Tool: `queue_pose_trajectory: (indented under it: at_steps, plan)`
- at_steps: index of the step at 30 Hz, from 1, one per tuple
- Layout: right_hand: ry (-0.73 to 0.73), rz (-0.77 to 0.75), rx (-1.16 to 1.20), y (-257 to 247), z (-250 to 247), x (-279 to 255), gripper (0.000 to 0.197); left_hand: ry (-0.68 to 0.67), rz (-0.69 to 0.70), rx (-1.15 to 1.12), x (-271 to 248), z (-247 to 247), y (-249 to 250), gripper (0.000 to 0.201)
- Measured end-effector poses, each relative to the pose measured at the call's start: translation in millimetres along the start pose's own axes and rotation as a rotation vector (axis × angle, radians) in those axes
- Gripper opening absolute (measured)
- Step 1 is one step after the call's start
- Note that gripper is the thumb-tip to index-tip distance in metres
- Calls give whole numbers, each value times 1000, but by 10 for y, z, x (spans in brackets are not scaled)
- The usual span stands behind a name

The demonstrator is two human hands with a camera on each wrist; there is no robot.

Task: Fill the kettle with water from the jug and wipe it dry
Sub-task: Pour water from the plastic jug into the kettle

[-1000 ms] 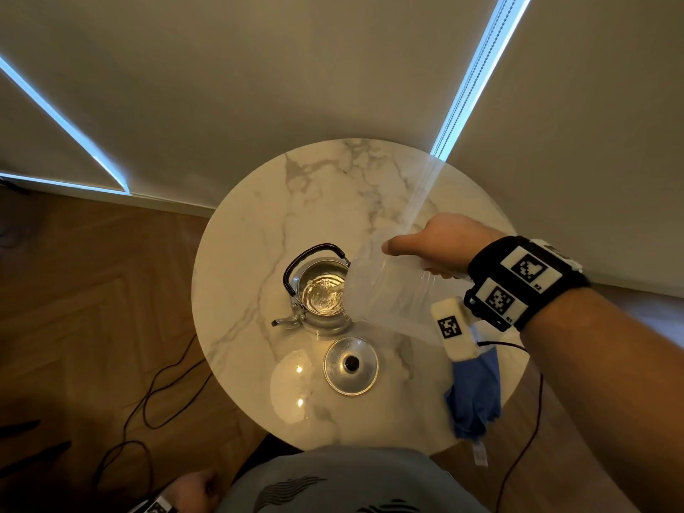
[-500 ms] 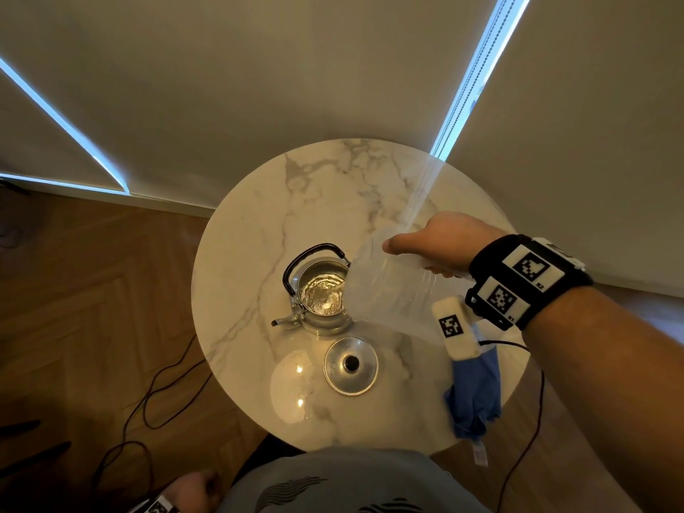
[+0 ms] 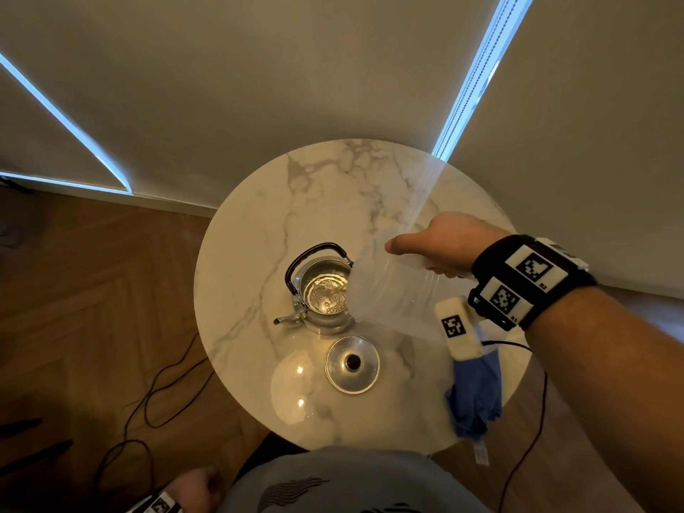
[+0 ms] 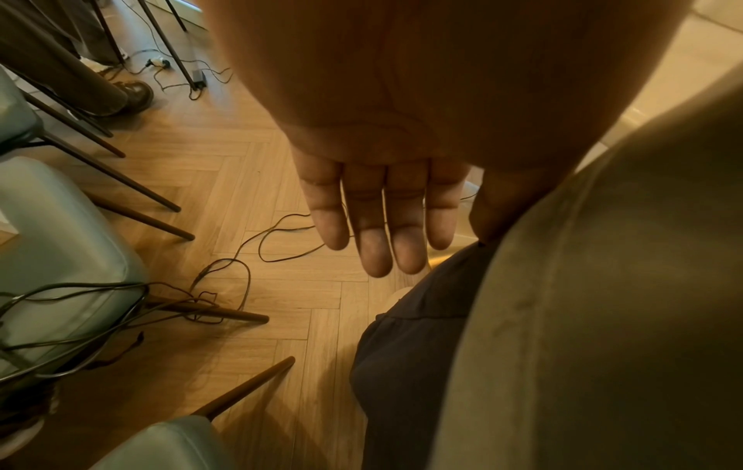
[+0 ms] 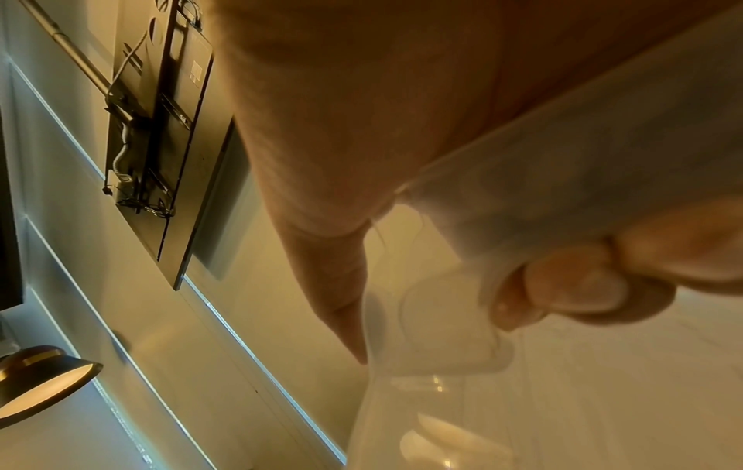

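Observation:
A small metal kettle [image 3: 322, 296] with a black handle stands lidless in the middle of the round marble table [image 3: 259, 216]; water ripples inside it. My right hand [image 3: 440, 246] grips a clear plastic jug [image 3: 388, 294] tipped on its side, its mouth over the kettle's opening. In the right wrist view my thumb and curled fingers [image 5: 579, 286] wrap the jug [image 5: 603, 178]. The kettle lid [image 3: 352, 364] lies on the table in front of the kettle. A blue cloth [image 3: 475, 398] hangs over the table's right front edge. My left hand [image 4: 382, 216] hangs straight-fingered beside my leg, holding nothing.
The table stands against a pale wall with bright light strips. Cables [image 3: 155, 398] trail over the wooden floor on the left. Chairs with thin legs [image 4: 60, 254] stand near my left hand. A lamp [image 5: 36, 378] shows in the right wrist view.
The jug stays tipped over the kettle and the water surface inside keeps rippling. Neither hand has visibly shifted.

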State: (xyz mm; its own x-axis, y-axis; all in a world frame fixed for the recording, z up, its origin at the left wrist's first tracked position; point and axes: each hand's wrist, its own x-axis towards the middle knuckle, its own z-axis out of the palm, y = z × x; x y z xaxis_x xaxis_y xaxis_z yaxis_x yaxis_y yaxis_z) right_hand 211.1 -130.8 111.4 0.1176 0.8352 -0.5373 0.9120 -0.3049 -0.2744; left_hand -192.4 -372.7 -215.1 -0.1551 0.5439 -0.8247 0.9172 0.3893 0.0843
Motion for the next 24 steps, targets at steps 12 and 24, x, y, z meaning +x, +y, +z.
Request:
queue_pose_trajectory:
  at_steps: [12,24]
  plan:
    - [1,5,0,-3,25,-16,62,-15,1,-74,-177,-43,15,42]
    - [-2,-6,12,19,58,-15,61,-52,49,-25,-150,117,-10,43]
